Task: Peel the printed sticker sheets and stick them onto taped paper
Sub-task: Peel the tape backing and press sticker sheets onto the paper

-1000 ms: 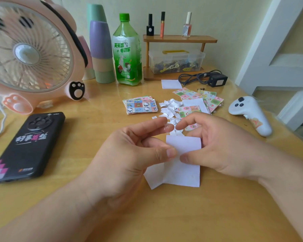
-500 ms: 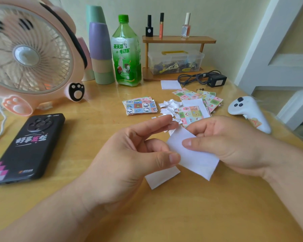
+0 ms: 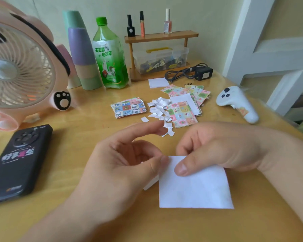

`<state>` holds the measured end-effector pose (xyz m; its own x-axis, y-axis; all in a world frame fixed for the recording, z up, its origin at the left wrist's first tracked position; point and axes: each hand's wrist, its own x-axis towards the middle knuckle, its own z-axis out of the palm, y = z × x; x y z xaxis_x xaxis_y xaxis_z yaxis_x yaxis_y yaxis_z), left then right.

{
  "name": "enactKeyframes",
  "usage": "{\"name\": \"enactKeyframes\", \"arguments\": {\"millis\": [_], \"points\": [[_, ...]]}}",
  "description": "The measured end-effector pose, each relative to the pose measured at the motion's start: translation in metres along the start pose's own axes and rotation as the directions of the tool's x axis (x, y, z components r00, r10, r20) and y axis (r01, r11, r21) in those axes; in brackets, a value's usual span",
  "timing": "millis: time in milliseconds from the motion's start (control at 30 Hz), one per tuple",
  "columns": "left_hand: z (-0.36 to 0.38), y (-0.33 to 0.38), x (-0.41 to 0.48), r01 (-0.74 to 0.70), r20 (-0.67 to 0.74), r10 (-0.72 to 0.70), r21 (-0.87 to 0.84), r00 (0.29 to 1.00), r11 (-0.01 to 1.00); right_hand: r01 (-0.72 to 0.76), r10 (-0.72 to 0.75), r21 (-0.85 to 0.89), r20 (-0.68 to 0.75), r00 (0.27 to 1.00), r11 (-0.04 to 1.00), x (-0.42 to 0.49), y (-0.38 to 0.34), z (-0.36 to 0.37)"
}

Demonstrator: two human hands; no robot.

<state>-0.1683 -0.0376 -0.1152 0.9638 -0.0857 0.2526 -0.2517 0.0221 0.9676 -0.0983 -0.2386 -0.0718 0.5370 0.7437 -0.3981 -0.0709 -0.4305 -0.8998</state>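
My right hand (image 3: pixel 217 147) pinches the top edge of a plain white square sheet (image 3: pixel 194 189), thumb on top, low over the wooden table (image 3: pixel 77 123). My left hand (image 3: pixel 122 165) is beside it, thumb tip at the sheet's top-left corner and index finger stretched out. A second white strip (image 3: pixel 150 184) pokes out from under the left thumb. Printed sticker sheets lie beyond: a cartoon stack (image 3: pixel 129 107), a pastel sheet (image 3: pixel 181 114) and more pastel ones (image 3: pixel 198 93). Several torn white scraps (image 3: pixel 158 109) sit between them.
A pink fan (image 3: pixel 19 67) and black phone (image 3: pixel 19 163) are on the left. At the back stand stacked cups (image 3: pixel 82 55), a green bottle (image 3: pixel 110 55), a wooden shelf (image 3: pixel 161 35) over a clear box (image 3: pixel 160 56), and a charger (image 3: pixel 203 73). A white controller (image 3: pixel 238 103) lies right.
My right hand has pulled the white sheet away to the right and turned it flat and square. The smaller white strip stays under my left hand.
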Motion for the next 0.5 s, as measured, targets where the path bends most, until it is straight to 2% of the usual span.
{"name": "enactKeyframes", "arguments": {"millis": [133,233,333,400,500], "points": [[0.004,0.001,0.000,0.017,-0.050,-0.014,0.066,0.999,0.998,0.060,-0.066,-0.042,-0.148,0.987,0.997,0.005,0.001,0.005],[0.002,0.000,0.003,0.033,-0.166,-0.014,0.113,0.986,0.993,0.161,-0.107,0.181,-0.277,0.955,0.970,0.012,0.005,0.006],[-0.002,0.002,0.007,0.048,-0.303,-0.028,0.058,0.953,0.997,0.228,-0.089,0.564,-0.264,0.961,0.793,0.020,0.006,0.014],[-0.006,0.004,0.009,0.050,-0.378,-0.054,-0.020,0.924,0.999,0.259,-0.159,0.674,-0.208,0.965,0.691,0.026,0.007,0.026],[-0.010,0.007,0.010,0.017,-0.431,-0.069,-0.124,0.900,0.992,0.350,-0.209,0.735,-0.281,0.937,0.580,0.036,0.009,0.042]]}}
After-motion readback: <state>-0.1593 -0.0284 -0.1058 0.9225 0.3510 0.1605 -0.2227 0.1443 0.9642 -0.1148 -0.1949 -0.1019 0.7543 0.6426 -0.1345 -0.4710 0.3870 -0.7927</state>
